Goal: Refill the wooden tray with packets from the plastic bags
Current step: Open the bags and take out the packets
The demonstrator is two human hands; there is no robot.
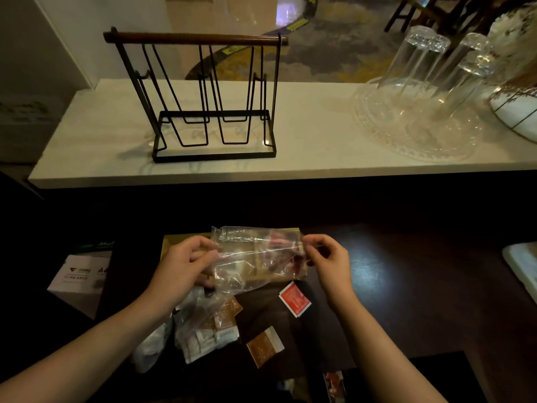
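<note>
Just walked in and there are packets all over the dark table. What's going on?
A person is holding a clear plastic bag stretched between the left hand and right hand, above the wooden tray. A red packet and a brown packet lie loose on the table, beside another bag of packets.

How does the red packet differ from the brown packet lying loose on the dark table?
The red packet is red with a white edge, while the brown packet is brown with a white band at one end. The red packet looks smaller and squarer, and the brown packet longer. The red packet lies nearer the right hand; the brown packet is closer to the camera. Both lie flat, outside any bag.
</note>
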